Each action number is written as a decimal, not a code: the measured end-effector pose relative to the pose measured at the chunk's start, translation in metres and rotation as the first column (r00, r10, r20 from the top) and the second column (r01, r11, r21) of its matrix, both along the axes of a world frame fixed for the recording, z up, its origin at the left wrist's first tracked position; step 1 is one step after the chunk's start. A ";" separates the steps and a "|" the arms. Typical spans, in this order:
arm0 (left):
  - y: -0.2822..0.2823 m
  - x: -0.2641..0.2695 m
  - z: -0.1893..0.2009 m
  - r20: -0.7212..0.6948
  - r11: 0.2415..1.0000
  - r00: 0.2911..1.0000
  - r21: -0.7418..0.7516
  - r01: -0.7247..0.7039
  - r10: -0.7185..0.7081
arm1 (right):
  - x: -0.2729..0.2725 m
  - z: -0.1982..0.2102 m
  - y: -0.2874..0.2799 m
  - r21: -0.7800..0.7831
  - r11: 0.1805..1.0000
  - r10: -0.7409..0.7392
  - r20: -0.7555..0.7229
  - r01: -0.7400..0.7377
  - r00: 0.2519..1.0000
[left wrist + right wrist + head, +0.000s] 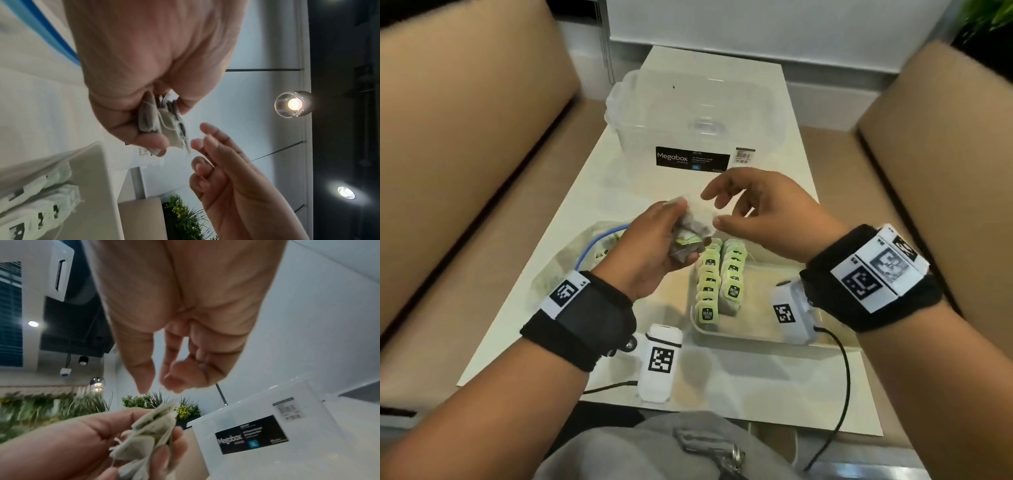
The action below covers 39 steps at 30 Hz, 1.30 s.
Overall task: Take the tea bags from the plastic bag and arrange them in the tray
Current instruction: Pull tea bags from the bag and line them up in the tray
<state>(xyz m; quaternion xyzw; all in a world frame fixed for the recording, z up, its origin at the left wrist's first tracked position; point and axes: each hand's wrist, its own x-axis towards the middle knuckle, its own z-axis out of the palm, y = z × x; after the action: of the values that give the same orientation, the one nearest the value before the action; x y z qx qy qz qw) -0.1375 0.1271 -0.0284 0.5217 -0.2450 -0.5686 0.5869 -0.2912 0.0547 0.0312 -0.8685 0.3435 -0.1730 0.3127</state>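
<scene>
Left hand (654, 245) at frame centre grips a bunch of grey-white paper tea bags (693, 229) with strings, fingers curled round them. Right hand (760, 216) just beside, fingers loosely spread, holding nothing, apart from the bunch. Shallow white plastic tray (753, 334) below holds two rows of green-tagged tea bags (719, 277). Clear plastic bag (566, 260) lies centre-left; clear lidded storage box (688, 120) sits above.

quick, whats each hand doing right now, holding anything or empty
Left hand: grips a bunch of tea bags, fingers curled round them.
Right hand: open and empty, fingers relaxed just beside the bunch, not touching it.
</scene>
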 end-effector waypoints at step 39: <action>-0.008 -0.004 -0.024 0.232 0.983 0.959 -0.037 0.178 -0.165 | -0.008 -0.014 -0.012 0.039 0.991 -0.131 0.076 0.129 0.988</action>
<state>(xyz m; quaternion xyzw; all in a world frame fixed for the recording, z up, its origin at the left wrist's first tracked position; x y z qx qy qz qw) -0.1416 0.1186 -0.0522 0.5434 -0.3711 -0.5464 0.5182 -0.2993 0.0422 0.0173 -0.8313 0.3898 -0.2212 0.3288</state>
